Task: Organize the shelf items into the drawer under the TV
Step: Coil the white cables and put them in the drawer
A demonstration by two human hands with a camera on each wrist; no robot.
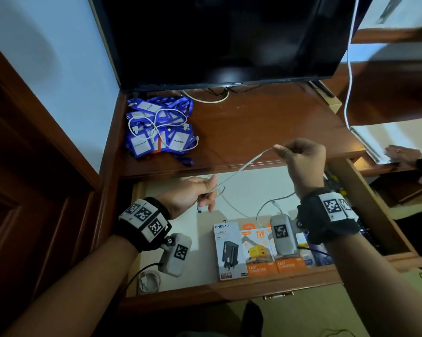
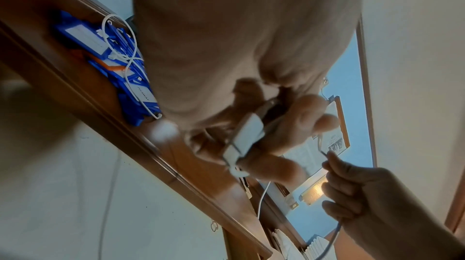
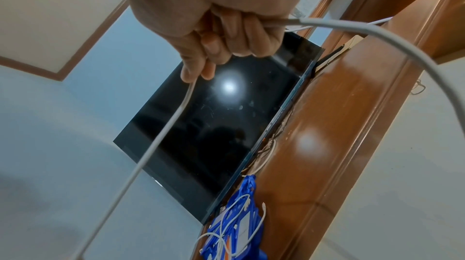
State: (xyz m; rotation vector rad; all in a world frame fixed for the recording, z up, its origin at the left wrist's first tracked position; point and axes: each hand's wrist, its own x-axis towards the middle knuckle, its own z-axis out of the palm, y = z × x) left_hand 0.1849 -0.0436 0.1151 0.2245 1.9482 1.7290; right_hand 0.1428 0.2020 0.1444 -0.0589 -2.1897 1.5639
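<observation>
- the white cable [image 1: 244, 167] is stretched in the air between your two hands, above the open drawer [image 1: 248, 285].
- your left hand [image 1: 190, 198] has its fingers curled round the lower end; your right hand [image 1: 299, 158] pinches the higher end.
- below your grip, charger boxes [image 1: 251, 250] line the drawer's front.
- beyond your left hand, blue lanyards [image 1: 160, 126] lie heaped on the shelf [image 1: 265, 127] under the tv [image 1: 224, 37].

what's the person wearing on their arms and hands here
Both forearms are bare, with no sleeves or gloves. The left hand and right hand each have a black wrist strap carrying white plates printed with black square markers. A grey rounded camera box with its own marker hangs from each strap on a black knob, and a thin black cable runs from the left one.
</observation>
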